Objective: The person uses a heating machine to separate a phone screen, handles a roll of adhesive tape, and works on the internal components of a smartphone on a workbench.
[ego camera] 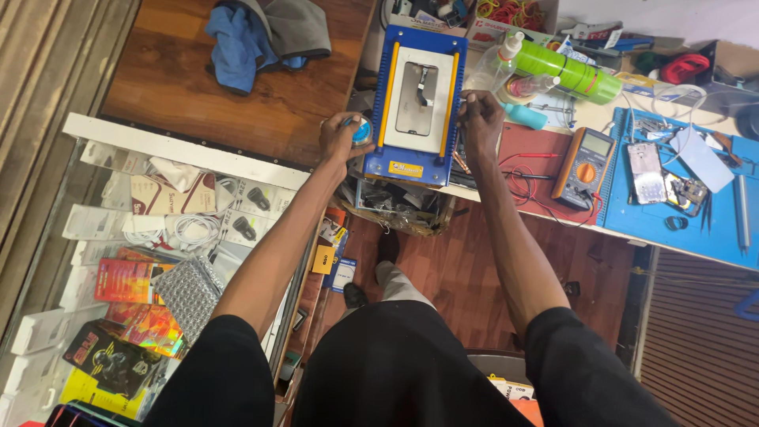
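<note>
Phone (417, 99) is laid flat, back side up, on the white plate of the blue and yellow heating machine (415, 95) at the workbench edge. A thin wire appears to be stretched across the machine between both hands, too fine to confirm.

Left hand (341, 138) is held just beside the machine's left rail, fingers closed around a small round spool (361, 130) with a blue end. Right hand (479, 119) is placed at the right rail, fingers pinched shut on something small; what is pinched cannot be made out.

Step judged: wire being set at the phone's lower edge for separating a glued layer, cut likely not yet started. Next move would need both hands kept level and tension held even, wire drawn flat under the layer, no lifting.

Multimeter (583, 166) on the red mat (538, 142), well apart. Blue cloth (237, 43) on the wooden counter (198, 87), unused.
</note>
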